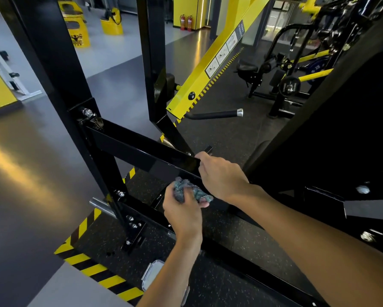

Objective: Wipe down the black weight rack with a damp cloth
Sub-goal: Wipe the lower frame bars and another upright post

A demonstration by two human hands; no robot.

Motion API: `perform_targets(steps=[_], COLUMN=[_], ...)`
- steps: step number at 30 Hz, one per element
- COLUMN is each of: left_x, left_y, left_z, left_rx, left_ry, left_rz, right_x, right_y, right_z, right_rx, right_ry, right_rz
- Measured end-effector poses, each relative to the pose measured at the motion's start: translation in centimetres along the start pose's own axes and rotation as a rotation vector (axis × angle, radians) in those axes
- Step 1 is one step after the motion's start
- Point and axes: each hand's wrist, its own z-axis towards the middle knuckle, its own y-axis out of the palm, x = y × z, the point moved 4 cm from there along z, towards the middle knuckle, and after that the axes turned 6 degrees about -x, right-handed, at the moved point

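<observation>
Both hands are at the rack (60, 63): left hand (184, 214) has the cloth (191, 191) balled up tight in its fingers, right at the lower edge of the crossbar (141, 151), while the right hand (221, 176), just above the cloth, curls its fingers over that bar's end.

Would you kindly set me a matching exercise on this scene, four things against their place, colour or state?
Things:
1 cloth
2 right hand
3 extinguishers
4 slanted beam

Matches:
A yellow
B red
C held in the left hand
D gripping the crossbar

Pairs: 1-C; 2-D; 3-B; 4-A
</observation>
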Motion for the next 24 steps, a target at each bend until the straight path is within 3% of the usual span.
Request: perform_targets(steps=[2, 6, 10, 15, 20, 24], left_x=[-0.2, 0.9, 0.1, 2.0, -0.3, 0.6], left_y=[-0.2, 0.5, -0.4, 0.6, -2.0, -3.9], left_z=[0.3, -0.7, 0.7, -0.7, 2.5, 2.6], left_rx=[0.034, -0.036, 0.062, -0.027, 0.038, -0.068], left_ry=[-0.058, 0.072, -0.048, 0.131, -0.108, -0.053], left_rz=[-0.041, 0.034, 0.005, 0.064, 0.029, 0.079], right_x=[0.1, -0.2, -0.1, -0.3, 0.0, 0.4], right_y=[-0.1, -0.1, -0.1, -0.1, -0.1, 0.1], right_z=[0.1, -0.1, -0.1, 0.0, -0.1, 0.1], right_rx=[0.014, 0.045, 0.063, 0.064, 0.064, 0.056], right_ry=[-0.007, -0.008, -0.035, -0.016, -0.049, -0.052], right_rz=[-0.015, -0.040, -0.021, -0.025, -0.020, 0.076])
